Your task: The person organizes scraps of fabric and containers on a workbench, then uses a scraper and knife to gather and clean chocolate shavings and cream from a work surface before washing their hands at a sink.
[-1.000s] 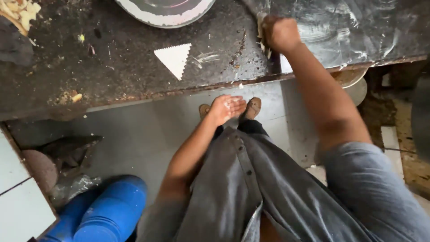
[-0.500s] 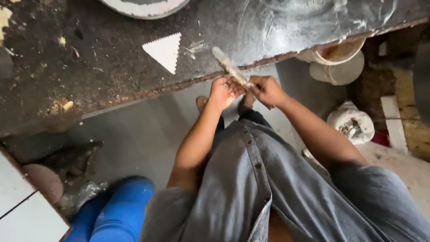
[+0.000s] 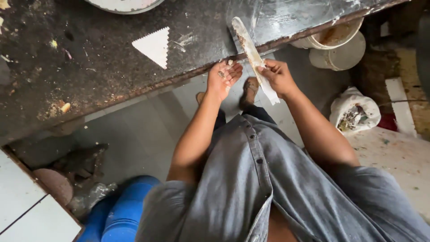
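My right hand (image 3: 277, 76) grips a long, pale, flat scraper stick (image 3: 251, 51) smeared with dried residue; its far end lies over the edge of the dark worktop (image 3: 89, 76). My left hand (image 3: 223, 78) is held palm up just left of the stick, fingers apart, with small crumbs of residue lying on the palm. Both hands hover just off the worktop's front edge, above the grey floor. A white triangular notched spreader (image 3: 154, 45) lies on the worktop to the left of the hands.
A round white pan rim (image 3: 123, 4) sits at the worktop's far edge. Clear plastic sheet (image 3: 291, 15) covers the worktop's right part. White buckets (image 3: 338, 45) and a white bag of rubbish (image 3: 354, 112) stand on the floor at right. A blue drum (image 3: 121, 210) is at lower left.
My right hand came off the worktop's plastic sheet and took the stick. Both hands met at the edge, then my left hand opened palm up with crumbs on it.
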